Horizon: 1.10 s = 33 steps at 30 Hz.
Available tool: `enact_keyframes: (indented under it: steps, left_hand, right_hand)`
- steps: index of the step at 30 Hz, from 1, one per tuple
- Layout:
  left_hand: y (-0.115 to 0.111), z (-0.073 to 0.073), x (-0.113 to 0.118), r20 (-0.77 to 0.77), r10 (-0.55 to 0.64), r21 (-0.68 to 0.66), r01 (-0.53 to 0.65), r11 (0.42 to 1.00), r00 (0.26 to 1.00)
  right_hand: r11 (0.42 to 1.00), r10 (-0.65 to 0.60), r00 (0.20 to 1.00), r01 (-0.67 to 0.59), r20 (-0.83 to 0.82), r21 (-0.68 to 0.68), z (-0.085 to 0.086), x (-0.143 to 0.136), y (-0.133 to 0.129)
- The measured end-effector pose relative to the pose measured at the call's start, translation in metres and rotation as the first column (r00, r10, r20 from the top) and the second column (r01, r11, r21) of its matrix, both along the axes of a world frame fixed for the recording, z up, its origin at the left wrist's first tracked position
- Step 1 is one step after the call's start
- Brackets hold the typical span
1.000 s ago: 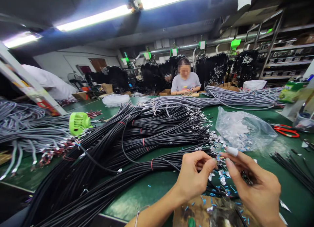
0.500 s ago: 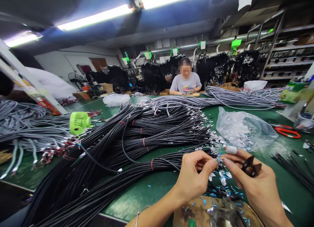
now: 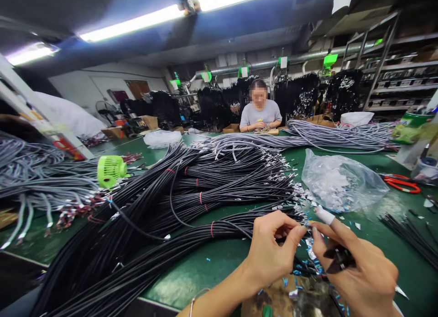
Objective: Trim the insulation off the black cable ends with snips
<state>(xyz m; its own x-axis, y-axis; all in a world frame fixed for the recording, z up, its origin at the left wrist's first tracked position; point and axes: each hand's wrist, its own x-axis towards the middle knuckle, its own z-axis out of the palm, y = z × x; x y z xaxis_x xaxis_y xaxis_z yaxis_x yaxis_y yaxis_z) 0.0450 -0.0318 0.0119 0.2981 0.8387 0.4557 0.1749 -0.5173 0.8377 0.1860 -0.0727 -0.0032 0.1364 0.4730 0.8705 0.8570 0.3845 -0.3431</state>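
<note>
My left hand (image 3: 273,248) is closed in a pinch at the end of a black cable, whose tip shows small coloured wires. Just right of it, my right hand (image 3: 356,262) has small dark cutters (image 3: 338,257) tucked against the palm. White tape (image 3: 324,215) wraps one of its fingertips. The thumb and fingers of that hand are beside the wire ends; whether they touch them is hard to see. Below both hands, a worn brown board (image 3: 273,298) carries blue offcuts and foil scraps.
Bundles of black cables (image 3: 219,198) with red ties fill the middle and left. Grey cables (image 3: 325,137) lie behind. A clear bag (image 3: 342,180), red-handled scissors (image 3: 400,184) and loose black cables (image 3: 410,237) are rightward. A green fan (image 3: 111,171) stands left. A co-worker (image 3: 260,111) sits opposite.
My right hand has turned and its fingers have shifted, with the taped finger now raised and the cutters lower. The left hand stays almost in place. The co-worker's hands have moved.
</note>
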Motion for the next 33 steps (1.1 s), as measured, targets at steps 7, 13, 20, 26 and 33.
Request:
enact_keyframes:
  steps: [7,13,20,26,33]
  left_hand:
    - [0.0040,0.0041,-0.0053,-0.095,-0.079,0.073,0.087,0.994,0.992]
    - [0.0061,0.0036,-0.0075,-0.062,-0.194,-0.040,0.192,0.981,0.979]
    - [0.0060,0.0018,-0.0051,0.002,-0.121,-0.074,0.121,0.990,0.993]
    - [0.0029,0.0017,-0.0037,0.025,-0.048,-0.023,0.049,0.999,0.999]
    - [0.0004,0.0030,-0.0021,0.003,0.004,0.062,-0.004,0.998,1.000]
  right_hand:
    - [0.911,0.227,0.856,-0.356,-0.465,-0.209,0.0052,0.0054,0.0081]
    - [0.858,0.301,0.812,-0.459,-0.501,-0.229,0.0023,0.0031,0.0095]
    - [0.690,0.187,0.450,-0.693,-0.873,-0.209,0.0094,0.0005,0.0029]
    - [0.705,0.213,0.479,-0.679,-0.852,-0.206,0.0051,0.0044,0.0070]
    - [0.887,0.225,0.753,-0.421,-0.618,-0.190,0.0021,0.0031,0.0041]
